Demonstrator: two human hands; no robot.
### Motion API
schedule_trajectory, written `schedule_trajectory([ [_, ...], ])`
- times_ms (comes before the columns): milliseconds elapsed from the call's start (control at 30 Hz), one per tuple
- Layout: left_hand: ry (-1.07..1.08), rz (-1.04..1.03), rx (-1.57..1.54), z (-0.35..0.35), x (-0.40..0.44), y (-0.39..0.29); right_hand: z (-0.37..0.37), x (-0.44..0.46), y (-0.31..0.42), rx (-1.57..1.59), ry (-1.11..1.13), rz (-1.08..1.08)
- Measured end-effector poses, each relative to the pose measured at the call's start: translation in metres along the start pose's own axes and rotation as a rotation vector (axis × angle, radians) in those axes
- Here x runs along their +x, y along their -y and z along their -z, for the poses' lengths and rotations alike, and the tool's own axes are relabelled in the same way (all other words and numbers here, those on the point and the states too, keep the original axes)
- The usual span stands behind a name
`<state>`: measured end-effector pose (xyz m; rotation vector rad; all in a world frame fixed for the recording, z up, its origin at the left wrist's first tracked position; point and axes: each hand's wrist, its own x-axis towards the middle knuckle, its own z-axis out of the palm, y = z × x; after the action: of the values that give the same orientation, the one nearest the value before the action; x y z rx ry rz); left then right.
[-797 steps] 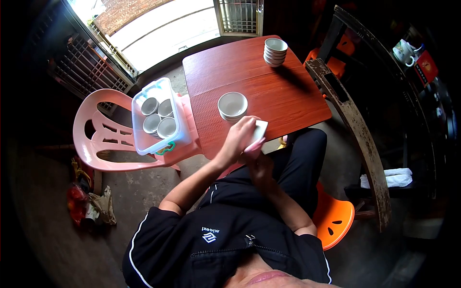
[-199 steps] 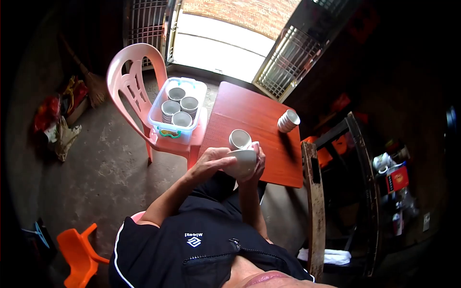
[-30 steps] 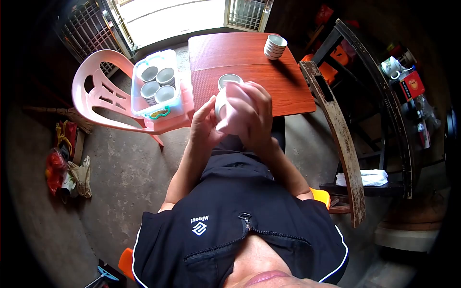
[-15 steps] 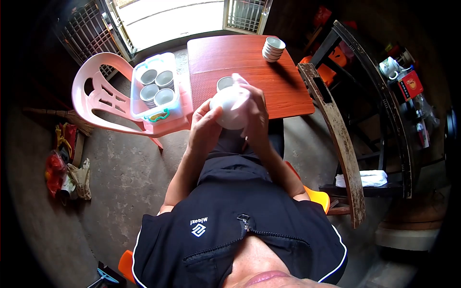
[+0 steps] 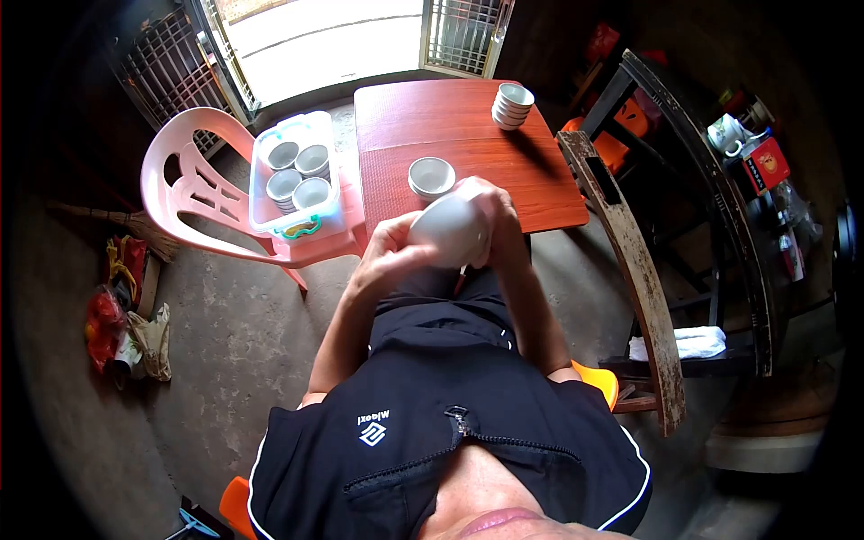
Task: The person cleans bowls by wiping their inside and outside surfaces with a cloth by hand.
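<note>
Above my lap I hold a white bowl [image 5: 444,232] tilted on its side. My left hand [image 5: 393,248] grips its left rim, thumb across the surface. My right hand [image 5: 498,219] is closed at the bowl's right side, blurred a little by motion; I cannot tell whether a cloth is also in it. Just beyond them, another white bowl [image 5: 432,177] stands upright near the front edge of the red wooden table [image 5: 405,117]. A stack of several bowls [image 5: 513,106] is at the table's far right corner.
On the left, a pink plastic chair [image 5: 171,171] bears a clear plastic box [image 5: 258,211] with several stacked bowls [image 5: 311,193] inside. A worn wooden frame [image 5: 630,270] stands close on the right. A white cloth [image 5: 688,343] lies on its lower bar. Bags [image 5: 148,337] lie on the floor at left.
The bowl in my hands has turned and come slightly right and lower. My right hand has moved down along its side. The bowl on the table shows more fully now.
</note>
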<state>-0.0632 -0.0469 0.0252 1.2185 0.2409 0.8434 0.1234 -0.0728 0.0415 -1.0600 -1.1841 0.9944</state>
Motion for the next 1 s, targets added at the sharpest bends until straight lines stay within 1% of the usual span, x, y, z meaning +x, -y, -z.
schedule_trajectory([
  [33, 0.054, 0.067, 0.166, -0.003, -0.002, -0.014, 0.005, 0.001, 0.027, -0.098, 0.257, -0.162],
  [67, 0.084, 0.155, 0.207, 0.0, -0.002, -0.013, -0.005, 0.006, 0.03, -0.562, 0.29, 0.456],
  [100, 0.073, 0.074, 0.092, -0.005, -0.003, -0.008, -0.007, 0.002, 0.043, -0.896, 0.362, 0.428],
  [167, -0.038, 0.051, 0.203, -0.011, 0.0, -0.007, -0.009, 0.007, 0.036, -0.583, 0.27, 0.431],
  [200, -0.061, 0.027, 0.186, -0.008, 0.001, -0.004, -0.003, 0.007, 0.027, -0.309, 0.226, 0.12],
  [233, -0.086, 0.001, 0.166, -0.006, 0.002, -0.001, -0.001, 0.009, 0.003, -0.288, 0.079, 0.331],
  [267, -0.124, -0.001, -0.061, -0.009, 0.003, -0.001, -0.002, 0.013, -0.03, -0.26, -0.069, 0.542],
  [367, -0.137, -0.006, -0.044, -0.015, 0.002, -0.002, -0.022, 0.011, -0.023, -0.21, -0.209, 0.717],
  [400, -0.107, 0.019, 0.011, -0.01, 0.002, -0.002, -0.014, 0.009, -0.011, -0.111, -0.088, 0.525],
  [467, -0.085, 0.041, 0.222, -0.01, 0.0, -0.001, 0.01, 0.008, -0.001, 0.124, 0.137, -0.028],
  [500, -0.07, 0.047, 0.327, -0.011, 0.001, -0.001, 0.009, 0.007, 0.004, -0.193, 0.193, 0.171],
  [533, -0.1, -0.07, 0.263, -0.02, -0.001, 0.002, -0.002, 0.005, 0.026, -0.512, 0.247, 0.368],
  [567, -0.09, -0.057, 0.237, -0.022, -0.001, -0.002, -0.01, 0.004, 0.041, -0.833, 0.299, 0.565],
  [600, -0.078, -0.046, 0.214, -0.022, 0.0, -0.009, -0.013, -0.001, 0.044, -0.657, 0.251, 0.436],
  [633, -0.066, -0.036, 0.19, -0.019, 0.001, -0.014, -0.007, 0.0, 0.032, -0.482, 0.223, 0.361],
  [667, -0.059, 0.04, 0.351, -0.005, -0.002, -0.013, -0.001, 0.0, 0.007, -0.21, 0.114, 0.22],
  [700, -0.051, -0.022, 0.168, -0.002, 0.001, -0.004, 0.004, 0.0, -0.015, 0.064, 0.007, 0.077],
  [767, -0.108, -0.012, -0.171, -0.005, 0.004, 0.006, 0.0, -0.001, -0.026, -0.537, -0.289, 0.655],
  [833, -0.109, 0.033, -0.129, -0.006, 0.005, 0.009, 0.002, -0.003, -0.027, -0.548, -0.293, 0.601],
  [900, -0.093, 0.069, -0.055, -0.011, 0.005, 0.006, 0.004, -0.001, 0.006, 0.043, 0.011, -0.063],
  [933, -0.052, 0.019, 0.118, -0.013, 0.003, 0.007, -0.002, -0.001, 0.024, -0.349, 0.101, 0.043],
  [967, -0.013, -0.033, 0.292, -0.014, 0.002, 0.008, -0.006, 0.0, 0.039, -0.856, 0.286, 0.451],
  [1000, -0.051, -0.005, 0.315, -0.013, 0.001, 0.01, -0.012, 0.0, 0.037, -0.842, 0.217, 0.395],
])
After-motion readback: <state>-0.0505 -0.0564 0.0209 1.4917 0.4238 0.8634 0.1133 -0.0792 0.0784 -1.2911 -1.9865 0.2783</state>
